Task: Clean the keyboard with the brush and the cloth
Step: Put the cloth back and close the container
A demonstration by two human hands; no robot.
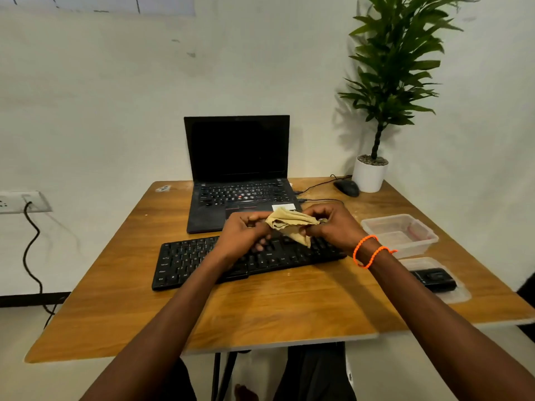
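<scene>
A black keyboard [191, 261] lies across the middle of the wooden table [289, 308]. Above its right half both my hands hold a crumpled tan cloth [289, 222] between them. My left hand [243, 235] pinches the cloth's left end. My right hand [333, 224], with orange bead bracelets on the wrist, grips the right end. The cloth hangs clear of the keys, one corner drooping towards them. No brush is plainly visible.
An open black laptop [237, 175] stands behind the keyboard. A mouse [346, 188] and a potted plant [373, 172] sit at the back right. A clear plastic tub [405, 233] and its lid holding a black object [434, 279] lie on the right.
</scene>
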